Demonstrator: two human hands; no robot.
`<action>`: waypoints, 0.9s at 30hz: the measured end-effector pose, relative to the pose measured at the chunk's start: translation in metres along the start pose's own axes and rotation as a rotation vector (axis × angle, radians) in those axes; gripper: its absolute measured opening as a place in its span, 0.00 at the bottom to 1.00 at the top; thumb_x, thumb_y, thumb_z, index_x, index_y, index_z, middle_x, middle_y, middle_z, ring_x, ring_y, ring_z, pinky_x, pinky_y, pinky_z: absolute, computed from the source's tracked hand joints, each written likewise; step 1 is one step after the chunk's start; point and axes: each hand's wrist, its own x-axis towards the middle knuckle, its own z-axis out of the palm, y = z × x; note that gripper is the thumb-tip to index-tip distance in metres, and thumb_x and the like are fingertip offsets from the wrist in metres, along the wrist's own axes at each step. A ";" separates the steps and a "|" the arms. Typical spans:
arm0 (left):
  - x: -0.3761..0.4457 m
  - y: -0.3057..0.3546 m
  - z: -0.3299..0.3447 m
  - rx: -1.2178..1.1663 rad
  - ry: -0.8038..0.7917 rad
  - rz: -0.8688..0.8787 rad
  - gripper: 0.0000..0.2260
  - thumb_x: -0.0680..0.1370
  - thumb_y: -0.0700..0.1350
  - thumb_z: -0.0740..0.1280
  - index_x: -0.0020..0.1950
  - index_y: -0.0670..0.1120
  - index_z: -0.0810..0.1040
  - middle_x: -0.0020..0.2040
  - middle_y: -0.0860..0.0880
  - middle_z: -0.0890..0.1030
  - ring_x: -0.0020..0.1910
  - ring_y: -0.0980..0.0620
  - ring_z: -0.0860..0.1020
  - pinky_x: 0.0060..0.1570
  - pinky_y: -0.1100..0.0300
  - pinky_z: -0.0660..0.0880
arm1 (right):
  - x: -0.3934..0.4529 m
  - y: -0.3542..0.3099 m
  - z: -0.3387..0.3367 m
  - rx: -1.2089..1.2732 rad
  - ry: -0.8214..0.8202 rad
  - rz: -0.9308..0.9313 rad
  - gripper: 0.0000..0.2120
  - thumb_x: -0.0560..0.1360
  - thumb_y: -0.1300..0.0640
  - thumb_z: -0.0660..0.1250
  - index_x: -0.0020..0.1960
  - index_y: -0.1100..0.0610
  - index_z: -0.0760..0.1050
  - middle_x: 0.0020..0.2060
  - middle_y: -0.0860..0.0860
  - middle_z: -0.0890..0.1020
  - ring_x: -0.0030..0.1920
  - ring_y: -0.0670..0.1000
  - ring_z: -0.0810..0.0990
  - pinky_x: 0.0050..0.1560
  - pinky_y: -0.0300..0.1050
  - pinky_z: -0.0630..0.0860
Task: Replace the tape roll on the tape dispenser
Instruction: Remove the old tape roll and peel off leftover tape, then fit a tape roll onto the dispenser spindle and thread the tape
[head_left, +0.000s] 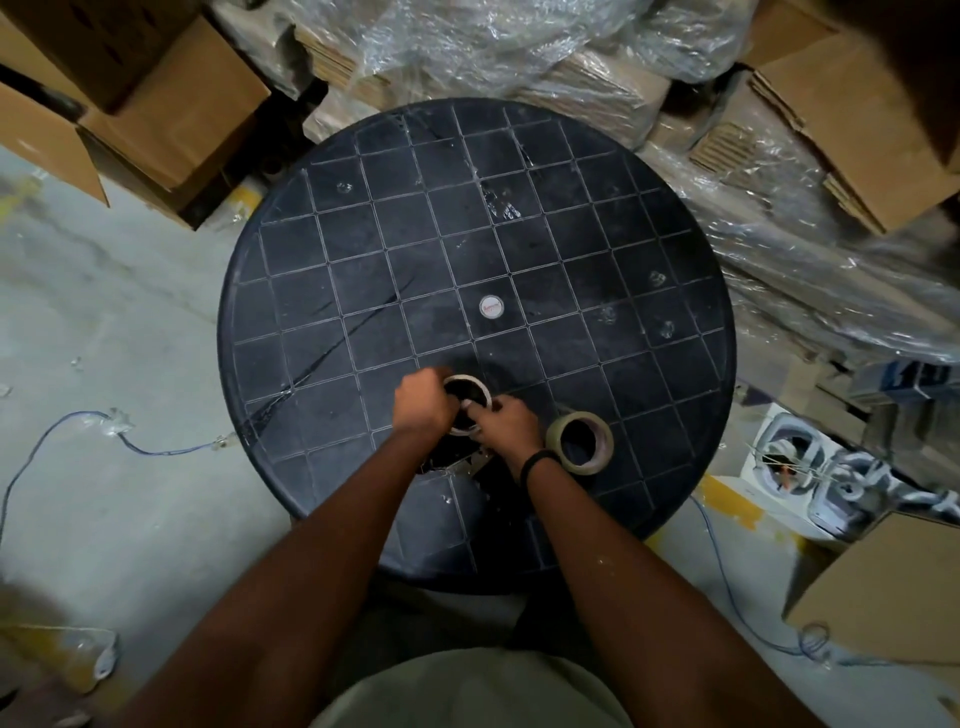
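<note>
A thin, nearly used-up tape core (467, 384) sits on the tape dispenser (457, 457), a dark body mostly hidden under my hands near the front of the round black table (363, 249). My left hand (422, 401) grips the core's left rim. My right hand (508, 423) holds its right side, thumb hooked inside the ring. A full roll of tan tape (579, 442) stands tilted on the table just right of my right wrist, apart from both hands.
Cardboard boxes (156, 104) crowd the left back. Plastic-wrapped stacks (519, 47) lie behind and to the right. A small white cap (491, 306) marks the table centre. A blue cable (62, 431) trails on the concrete floor. White packages (810, 462) lie at the right.
</note>
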 end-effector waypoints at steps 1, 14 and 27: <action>0.000 0.001 -0.003 -0.010 -0.012 0.021 0.14 0.72 0.43 0.69 0.58 0.51 0.81 0.52 0.42 0.85 0.54 0.38 0.81 0.52 0.51 0.78 | 0.002 0.003 0.000 0.032 -0.013 -0.001 0.21 0.65 0.37 0.72 0.41 0.55 0.82 0.36 0.53 0.87 0.43 0.56 0.86 0.49 0.55 0.83; -0.073 -0.003 0.056 0.337 -0.220 0.466 0.31 0.79 0.53 0.63 0.79 0.44 0.57 0.79 0.43 0.58 0.79 0.43 0.54 0.75 0.48 0.59 | 0.018 -0.001 -0.069 0.384 0.189 0.084 0.06 0.73 0.60 0.74 0.47 0.61 0.80 0.43 0.59 0.85 0.37 0.52 0.86 0.42 0.53 0.85; -0.065 -0.025 0.030 0.814 -0.374 0.749 0.15 0.78 0.33 0.59 0.64 0.40 0.76 0.73 0.43 0.70 0.79 0.49 0.53 0.52 0.49 0.77 | 0.054 0.029 -0.043 0.212 0.149 0.164 0.14 0.73 0.52 0.70 0.41 0.64 0.81 0.34 0.55 0.86 0.33 0.53 0.85 0.39 0.46 0.84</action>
